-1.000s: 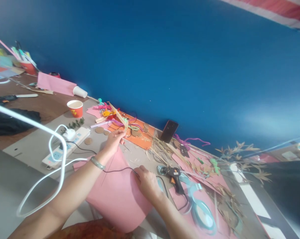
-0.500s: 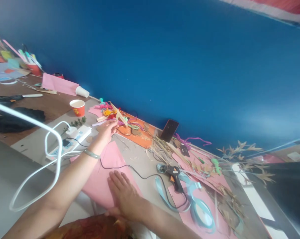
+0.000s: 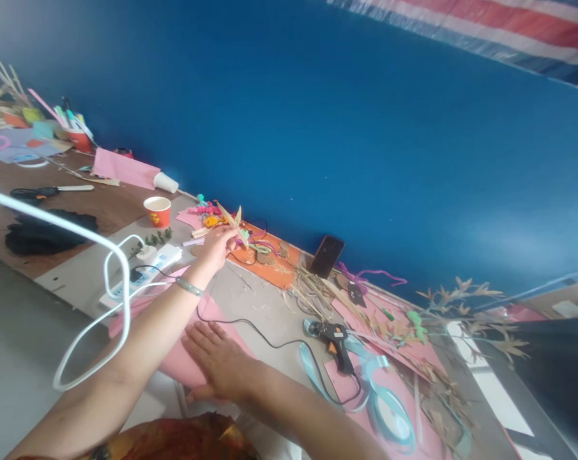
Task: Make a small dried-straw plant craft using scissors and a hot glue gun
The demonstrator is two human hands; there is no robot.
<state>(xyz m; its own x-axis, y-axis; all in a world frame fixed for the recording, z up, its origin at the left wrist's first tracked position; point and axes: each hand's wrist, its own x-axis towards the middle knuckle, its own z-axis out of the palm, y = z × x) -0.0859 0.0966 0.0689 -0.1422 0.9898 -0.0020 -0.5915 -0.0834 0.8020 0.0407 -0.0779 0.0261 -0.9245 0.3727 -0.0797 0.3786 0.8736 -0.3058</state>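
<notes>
My left hand (image 3: 220, 246) reaches over the table with its fingers pinched on a dried leaf sprig (image 3: 235, 220), whose pale pointed blades stick up above the fingertips. Behind it lie small coloured craft bits, including a yellow piece (image 3: 212, 221), beside an orange sheet (image 3: 274, 270). My right hand (image 3: 219, 361) lies flat, fingers stretched out, on a pink paper sheet (image 3: 183, 361) near the table's front edge. The left forearm crosses above that sheet and hides part of it.
A white power strip (image 3: 147, 271) with looping white cable stands left of my forearm. A black glue gun (image 3: 336, 345), its cord crossing the table, lies right of my hands near blue ribbon (image 3: 393, 415). A phone (image 3: 327, 255) leans on the blue wall. A paper cup (image 3: 158, 213) stands behind.
My right hand and the pink sheet under it have slid to the left. The dried leaf sprig in my left hand has turned more upright. The view has shifted slightly.
</notes>
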